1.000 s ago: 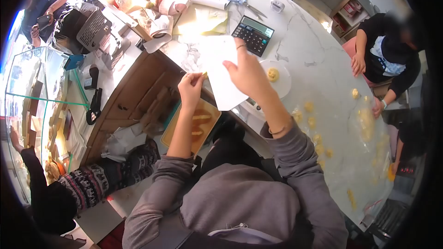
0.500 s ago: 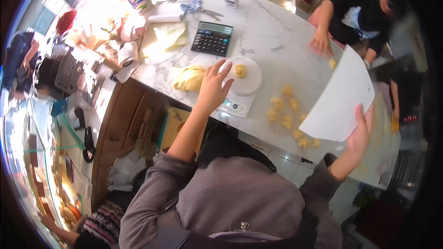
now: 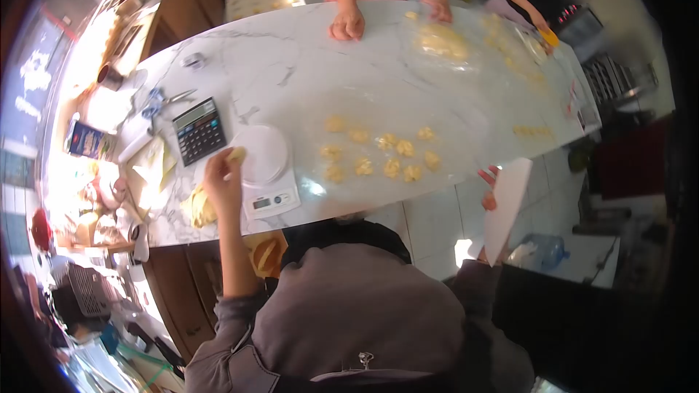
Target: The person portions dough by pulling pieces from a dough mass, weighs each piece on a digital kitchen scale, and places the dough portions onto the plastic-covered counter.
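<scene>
My left hand (image 3: 220,178) is closed, pinching a small piece of yellow dough (image 3: 237,153) at the left edge of the round white plate (image 3: 263,154). That plate rests on a white kitchen scale (image 3: 272,202); its display is too small to read. Just below my left hand lies a larger lump of dough (image 3: 198,207). Off the table's front edge, my right hand (image 3: 489,200) grips a flat white dough scraper (image 3: 507,207), turned nearly edge-on and hiding part of the hand. Several small dough pieces (image 3: 392,168) lie on the table between my hands.
A black calculator (image 3: 199,131) lies left of the scale, with scissors (image 3: 180,96) beyond. Across the marble table (image 3: 247,51), a co-worker's hands (image 3: 346,25) rest near dough under plastic (image 3: 443,44). Another person holds something orange (image 3: 548,36) at the far right.
My view has swung to the right. The dough ball has left the plate, and my left hand now pinches a dough piece. My right hand has turned the scraper from broadside to nearly edge-on.
</scene>
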### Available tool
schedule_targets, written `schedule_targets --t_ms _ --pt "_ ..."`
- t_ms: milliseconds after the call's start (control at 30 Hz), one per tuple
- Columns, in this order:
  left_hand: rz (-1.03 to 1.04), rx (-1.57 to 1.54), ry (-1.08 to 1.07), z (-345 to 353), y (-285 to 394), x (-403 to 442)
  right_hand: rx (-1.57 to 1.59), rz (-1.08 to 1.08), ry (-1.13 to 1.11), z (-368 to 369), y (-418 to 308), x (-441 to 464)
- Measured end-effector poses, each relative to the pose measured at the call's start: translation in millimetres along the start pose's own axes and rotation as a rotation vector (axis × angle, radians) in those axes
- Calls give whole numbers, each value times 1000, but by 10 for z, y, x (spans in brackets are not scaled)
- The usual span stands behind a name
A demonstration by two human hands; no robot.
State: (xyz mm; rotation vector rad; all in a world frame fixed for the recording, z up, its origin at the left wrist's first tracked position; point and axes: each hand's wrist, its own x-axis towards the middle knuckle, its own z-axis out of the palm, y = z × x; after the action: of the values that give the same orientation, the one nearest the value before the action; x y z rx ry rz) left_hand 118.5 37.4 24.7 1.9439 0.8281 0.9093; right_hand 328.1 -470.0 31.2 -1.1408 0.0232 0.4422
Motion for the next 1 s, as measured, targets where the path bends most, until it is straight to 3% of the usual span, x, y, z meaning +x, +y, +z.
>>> schedule_targets --t_ms 67,167,267,433,500,533,600,700,800,900,1000 --pt "-169 -247 -54 -45 53 -9 -343 15 60 191 68 46" --pt "-266 -395 -334 -2 534 -134 -306 135 133 740 -6 86" --pt "-326 -376 -768 259 983 -366 -451 151 96 842 -83 207" --pt "-423 -494 -1511 1216 1469 -1094 -57 105 -249 612 -177 417" --pt "-323 -503 -1575 1706 1628 -1435 22 146 -340 734 -327 468" --pt "-386 -497 -1542 1909 1758 -1554 67 166 -368 782 -392 491" --pt "-23 -425 -1215 2589 1567 -1910 77 190 -417 870 -548 528" --pt "272 -117 -720 3168 1655 -1826 -27 159 -481 899 -700 561" --pt "409 87 -523 3414 1649 -1658 -33 116 -526 807 -749 566" --pt "461 208 -676 3519 1534 -1583 94 257 -542 698 -740 573" --pt "636 649 -836 3459 1588 -1565 78 401 -606 469 -618 681"
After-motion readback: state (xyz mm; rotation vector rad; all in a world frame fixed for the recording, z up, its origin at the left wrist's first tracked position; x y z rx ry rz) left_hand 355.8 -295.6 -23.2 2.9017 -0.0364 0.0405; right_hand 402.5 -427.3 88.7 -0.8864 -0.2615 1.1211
